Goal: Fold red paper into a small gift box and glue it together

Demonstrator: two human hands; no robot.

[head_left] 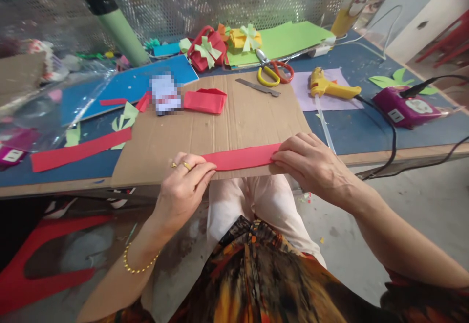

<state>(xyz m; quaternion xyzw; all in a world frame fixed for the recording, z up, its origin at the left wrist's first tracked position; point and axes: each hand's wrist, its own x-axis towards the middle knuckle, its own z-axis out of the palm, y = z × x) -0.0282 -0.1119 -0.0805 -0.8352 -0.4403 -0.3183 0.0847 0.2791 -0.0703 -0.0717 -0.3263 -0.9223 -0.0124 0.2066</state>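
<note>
A strip of red paper (244, 158) lies stretched between my two hands, over the near edge of a brown cardboard sheet (172, 142). Its left end is pinched by my left hand (186, 179), fingers and thumb pressed together. My right hand (304, 159) closes on the strip's right end in the same way. Beyond the strip, a folded red paper piece (205, 101) rests on the cardboard beside a phone (165, 94). A metal blade (258, 87) lies farther back, near scissors (273, 74) with yellow and red handles.
On the right are a yellow glue gun (331, 87) on lilac paper (300, 88), a purple power socket (405, 107) and trailing black cables. Another red strip (80, 150) lies left. Paper-bowed red (208, 49) and yellow (245, 38) pieces, green sheets (289, 42) and a green bottle (117, 27) stand behind.
</note>
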